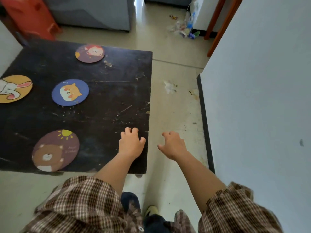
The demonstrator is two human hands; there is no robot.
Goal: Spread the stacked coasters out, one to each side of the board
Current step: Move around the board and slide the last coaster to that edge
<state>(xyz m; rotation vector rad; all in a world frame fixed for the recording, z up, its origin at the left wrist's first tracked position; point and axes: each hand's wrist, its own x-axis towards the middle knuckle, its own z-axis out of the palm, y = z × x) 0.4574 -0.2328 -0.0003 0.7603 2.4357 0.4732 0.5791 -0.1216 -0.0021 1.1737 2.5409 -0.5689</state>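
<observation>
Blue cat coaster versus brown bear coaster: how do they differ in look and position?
The blue cat coaster lies mid-board; the brown bear coaster lies at the near edge. The cat's ground is blue, the bear's brown-purple with a yellow sun. Both are round, flat on the dark board, untouched by either hand.

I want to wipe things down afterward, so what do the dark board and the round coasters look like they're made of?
The board looks like dark-coated wood or plywood, semi-matte; pale scratches and chipped spots show through. The coasters, such as the blue fox coaster and bear coaster, look like thin flat discs with matte printed faces, perhaps cork or card; I can't tell which.
</observation>
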